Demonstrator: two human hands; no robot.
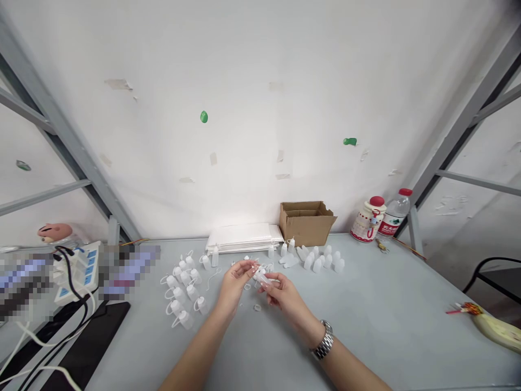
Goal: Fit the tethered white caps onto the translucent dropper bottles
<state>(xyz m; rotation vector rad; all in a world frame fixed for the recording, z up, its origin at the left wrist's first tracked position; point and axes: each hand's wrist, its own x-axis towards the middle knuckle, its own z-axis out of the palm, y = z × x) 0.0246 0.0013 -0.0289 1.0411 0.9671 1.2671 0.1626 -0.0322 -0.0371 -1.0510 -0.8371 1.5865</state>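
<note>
Both forearms [203, 347] are bare, with a silver metal-link band [324, 343] around the right wrist [311, 329].

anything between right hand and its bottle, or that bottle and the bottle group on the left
Nothing visible separates the right hand from its bottle. Toward the bottle group, the left hand and a white strip intervene.

A grey desk [386, 326] carries capped white bottles [179, 295] in a cluster left of centre. Toward the far edge lie stacked white packets [240, 239], an open cardboard box [305, 232] and, nearer, uncapped bottles [328, 261]. A red-lidded jar [363, 224] stands far right; at left lies a flat black object [95, 336], possibly a tablet.
</note>
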